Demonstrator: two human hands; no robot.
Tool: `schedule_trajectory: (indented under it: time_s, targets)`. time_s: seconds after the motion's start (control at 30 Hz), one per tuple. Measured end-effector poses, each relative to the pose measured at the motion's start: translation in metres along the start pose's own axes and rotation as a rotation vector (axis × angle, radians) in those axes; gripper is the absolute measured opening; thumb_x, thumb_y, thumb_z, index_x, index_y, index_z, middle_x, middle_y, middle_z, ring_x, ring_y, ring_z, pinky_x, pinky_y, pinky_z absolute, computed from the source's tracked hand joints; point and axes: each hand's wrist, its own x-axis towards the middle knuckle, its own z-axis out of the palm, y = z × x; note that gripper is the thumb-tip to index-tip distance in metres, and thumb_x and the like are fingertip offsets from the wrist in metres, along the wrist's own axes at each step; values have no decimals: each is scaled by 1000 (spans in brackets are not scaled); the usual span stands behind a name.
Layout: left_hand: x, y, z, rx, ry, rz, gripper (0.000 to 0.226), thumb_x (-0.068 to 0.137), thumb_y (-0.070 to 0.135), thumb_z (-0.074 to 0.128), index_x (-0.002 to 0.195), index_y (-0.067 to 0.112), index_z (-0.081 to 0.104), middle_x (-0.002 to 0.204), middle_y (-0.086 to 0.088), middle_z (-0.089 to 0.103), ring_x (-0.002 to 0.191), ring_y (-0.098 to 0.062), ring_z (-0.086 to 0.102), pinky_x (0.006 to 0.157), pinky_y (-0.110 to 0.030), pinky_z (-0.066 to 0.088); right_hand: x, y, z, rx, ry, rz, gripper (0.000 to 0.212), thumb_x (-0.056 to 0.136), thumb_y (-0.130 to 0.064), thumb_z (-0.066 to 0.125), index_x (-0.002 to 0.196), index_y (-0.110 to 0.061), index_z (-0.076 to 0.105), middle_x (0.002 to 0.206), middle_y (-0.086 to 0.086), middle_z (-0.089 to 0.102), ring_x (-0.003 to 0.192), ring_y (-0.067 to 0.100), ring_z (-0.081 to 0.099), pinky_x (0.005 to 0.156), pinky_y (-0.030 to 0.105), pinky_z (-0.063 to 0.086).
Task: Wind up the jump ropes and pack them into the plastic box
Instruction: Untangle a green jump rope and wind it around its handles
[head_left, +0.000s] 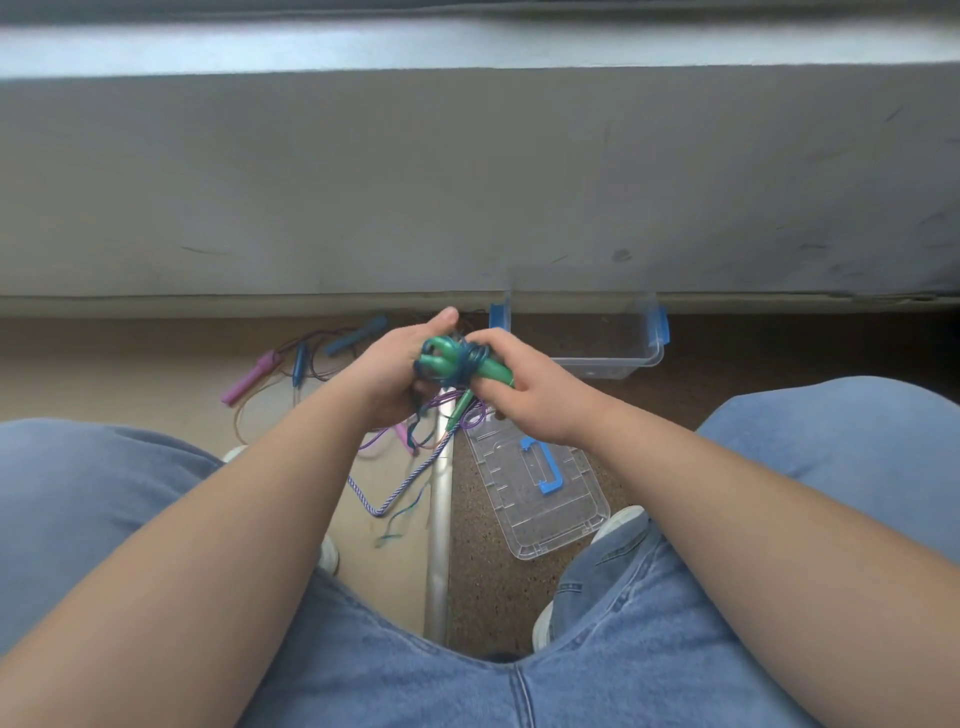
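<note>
With your left hand (395, 374) and right hand (530, 395) both gripping the green-handled jump rope (447, 361), up off the floor just left of the open plastic box (608, 366), pull each blue turn tight, then tuck in the dangling tail.

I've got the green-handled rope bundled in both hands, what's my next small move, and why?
Probably wind in the last slack: the green-handled jump rope is coiled between your left hand and right hand, yet a dark strand hangs loose below the left hand. The open plastic box waits ahead on the right.
</note>
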Motion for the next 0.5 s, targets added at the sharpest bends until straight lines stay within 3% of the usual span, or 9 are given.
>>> schedule_trajectory:
  time_s: [0.13,0.23,0.3,0.37,0.43,0.5]
  targets:
    - [6,-3,15,-261,112,74,28,102,34,52,79,17,53,58,4,38,43,-4,26,32,-15,20,8,5,4,78,182,68,33,100,-22,55,132,-25,50,99,-15,59,77,1,56,80,37,54]
    - [8,-14,18,-150,139,156,25,105,28,45,89,16,61,67,2,46,48,-5,26,35,-16,21,13,5,4,182,266,174,30,100,-17,52,129,-24,50,101,-2,63,69,7,56,65,34,57]
    - [7,-23,20,112,174,215,20,100,22,50,89,20,67,76,-1,54,48,-6,31,41,-20,27,15,6,1,188,307,255,30,100,-17,50,130,-21,49,103,1,62,72,12,59,64,39,60]
    - [4,-26,21,549,188,316,15,88,20,55,86,21,70,71,-3,61,49,-9,37,49,-24,33,16,10,-3,68,322,300,33,99,-20,50,132,-22,49,105,-2,61,83,14,60,72,45,59]
    - [1,-24,20,962,158,398,16,87,22,53,89,17,69,72,-7,68,53,-16,49,54,-29,42,15,14,-6,-72,307,317,35,101,-22,48,135,-22,47,107,2,62,81,14,58,66,35,51]
    - [-2,-17,15,1306,143,490,23,91,24,51,91,12,70,73,-7,70,66,-25,62,64,-35,51,13,16,-8,-243,253,319,37,102,-22,47,139,-20,43,110,8,63,83,21,59,66,33,44]
